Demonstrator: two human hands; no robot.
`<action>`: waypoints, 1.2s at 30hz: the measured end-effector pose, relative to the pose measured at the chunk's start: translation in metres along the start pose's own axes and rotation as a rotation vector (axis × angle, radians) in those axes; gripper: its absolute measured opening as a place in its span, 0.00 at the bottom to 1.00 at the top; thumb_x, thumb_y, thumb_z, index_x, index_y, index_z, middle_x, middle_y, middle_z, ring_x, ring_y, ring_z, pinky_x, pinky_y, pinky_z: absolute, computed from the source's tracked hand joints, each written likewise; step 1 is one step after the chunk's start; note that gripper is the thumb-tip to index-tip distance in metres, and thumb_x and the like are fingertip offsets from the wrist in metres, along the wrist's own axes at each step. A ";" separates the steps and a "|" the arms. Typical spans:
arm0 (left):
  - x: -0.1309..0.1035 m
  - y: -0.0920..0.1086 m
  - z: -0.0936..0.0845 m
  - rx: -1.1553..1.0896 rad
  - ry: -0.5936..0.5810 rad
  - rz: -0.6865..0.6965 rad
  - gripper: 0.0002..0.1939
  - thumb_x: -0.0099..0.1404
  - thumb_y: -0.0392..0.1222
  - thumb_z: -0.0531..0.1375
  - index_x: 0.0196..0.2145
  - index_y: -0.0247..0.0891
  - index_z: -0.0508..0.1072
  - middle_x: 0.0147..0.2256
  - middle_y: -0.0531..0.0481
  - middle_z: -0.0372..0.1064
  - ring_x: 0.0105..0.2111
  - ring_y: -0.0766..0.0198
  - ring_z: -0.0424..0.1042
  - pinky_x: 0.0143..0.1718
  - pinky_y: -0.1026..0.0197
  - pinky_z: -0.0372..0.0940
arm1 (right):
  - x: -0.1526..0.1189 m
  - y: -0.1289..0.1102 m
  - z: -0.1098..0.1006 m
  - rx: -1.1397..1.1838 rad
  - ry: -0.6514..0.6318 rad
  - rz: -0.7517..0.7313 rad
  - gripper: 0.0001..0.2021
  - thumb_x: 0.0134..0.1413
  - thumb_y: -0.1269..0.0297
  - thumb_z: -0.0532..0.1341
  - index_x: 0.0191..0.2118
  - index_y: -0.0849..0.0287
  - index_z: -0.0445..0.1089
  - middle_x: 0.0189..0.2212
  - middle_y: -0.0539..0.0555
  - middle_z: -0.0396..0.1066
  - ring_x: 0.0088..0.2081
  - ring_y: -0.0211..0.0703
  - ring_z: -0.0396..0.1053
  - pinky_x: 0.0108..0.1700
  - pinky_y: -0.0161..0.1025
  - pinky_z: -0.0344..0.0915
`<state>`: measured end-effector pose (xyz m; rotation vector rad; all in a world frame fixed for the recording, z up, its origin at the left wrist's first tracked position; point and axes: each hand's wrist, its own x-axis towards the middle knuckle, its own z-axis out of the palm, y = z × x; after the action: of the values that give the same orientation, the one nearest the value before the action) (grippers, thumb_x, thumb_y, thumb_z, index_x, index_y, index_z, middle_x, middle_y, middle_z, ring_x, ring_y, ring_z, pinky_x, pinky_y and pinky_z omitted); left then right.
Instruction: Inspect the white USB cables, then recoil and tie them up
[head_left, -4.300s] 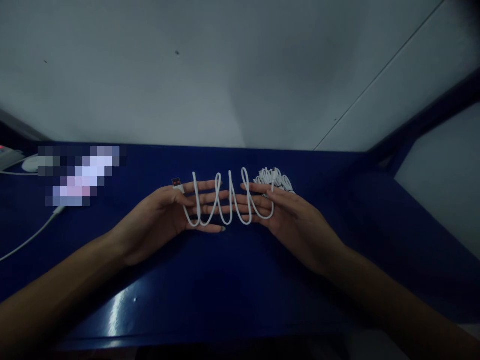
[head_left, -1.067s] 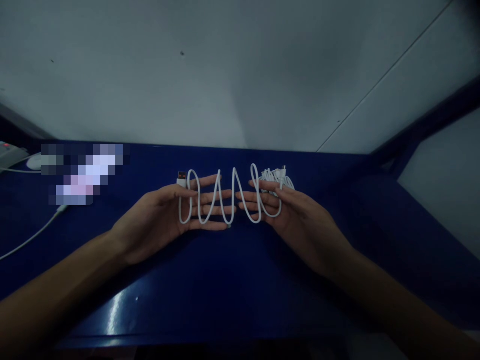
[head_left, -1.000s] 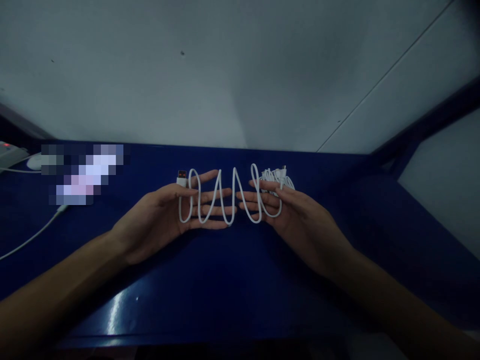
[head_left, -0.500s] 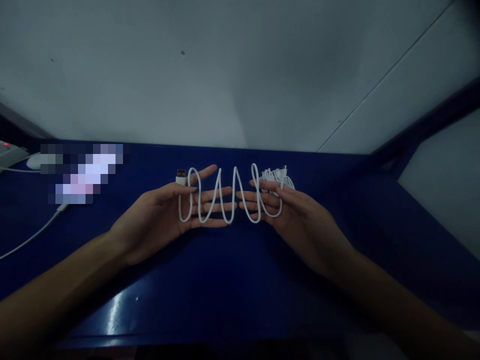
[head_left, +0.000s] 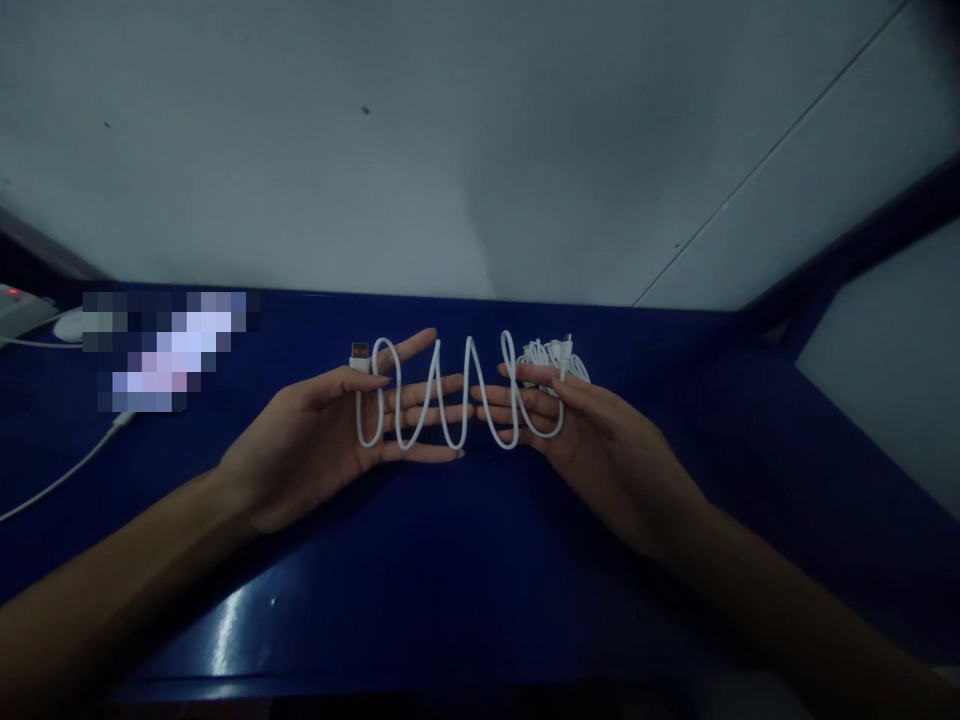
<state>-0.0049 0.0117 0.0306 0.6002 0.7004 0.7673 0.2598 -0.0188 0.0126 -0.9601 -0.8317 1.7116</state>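
Observation:
A white USB cable (head_left: 466,400) stretches in loose zigzag loops across both hands, above a blue table. My left hand (head_left: 319,440) bears its left end, with the thumb over the cable just below the USB plug (head_left: 360,355); the other fingers are stretched out behind the loops. The cable's right end lies in my right hand (head_left: 600,430), under the thumb, with a small connector (head_left: 566,345) sticking up past the thumb. The right fingers point left, behind the loops, and their tips come close to the left fingertips.
Behind my right hand lies a bundle of white cables (head_left: 536,355), partly hidden. On the left of the blue table (head_left: 450,580) are a pixelated bright object (head_left: 180,350), a white cord (head_left: 67,475) and a white device with a red light (head_left: 19,305). A pale wall (head_left: 375,200) rises behind.
Almost nothing differs. Both hands hold the looped cable in nearly the same place, and the left little finger has dipped slightly.

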 end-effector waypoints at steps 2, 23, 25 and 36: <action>0.000 0.000 0.000 0.003 0.001 0.003 0.40 0.77 0.38 0.58 0.81 0.50 0.51 0.69 0.34 0.70 0.69 0.31 0.69 0.60 0.29 0.73 | 0.000 0.000 -0.001 -0.003 -0.009 -0.001 0.15 0.79 0.55 0.58 0.55 0.56 0.79 0.58 0.62 0.82 0.63 0.61 0.76 0.72 0.64 0.62; 0.001 0.002 0.000 0.019 0.016 0.004 0.41 0.75 0.37 0.59 0.81 0.48 0.51 0.67 0.32 0.73 0.66 0.31 0.73 0.57 0.30 0.76 | -0.001 -0.001 0.002 -0.011 -0.015 0.003 0.16 0.78 0.55 0.58 0.56 0.55 0.80 0.59 0.62 0.81 0.64 0.62 0.76 0.72 0.65 0.62; 0.001 0.001 -0.001 0.018 0.023 0.005 0.40 0.76 0.38 0.58 0.81 0.49 0.52 0.67 0.34 0.73 0.66 0.31 0.73 0.58 0.30 0.75 | -0.001 -0.001 0.002 -0.015 -0.013 -0.002 0.15 0.78 0.55 0.58 0.56 0.55 0.79 0.59 0.61 0.81 0.64 0.62 0.76 0.72 0.65 0.63; 0.002 0.002 -0.005 0.007 -0.029 0.023 0.39 0.77 0.37 0.57 0.81 0.45 0.52 0.67 0.31 0.73 0.65 0.31 0.74 0.59 0.31 0.75 | 0.000 0.001 0.000 -0.013 -0.009 -0.009 0.15 0.78 0.55 0.59 0.55 0.56 0.80 0.58 0.62 0.81 0.63 0.62 0.77 0.71 0.65 0.65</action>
<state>-0.0082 0.0155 0.0282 0.6256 0.6708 0.7759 0.2593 -0.0192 0.0117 -0.9570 -0.8522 1.7060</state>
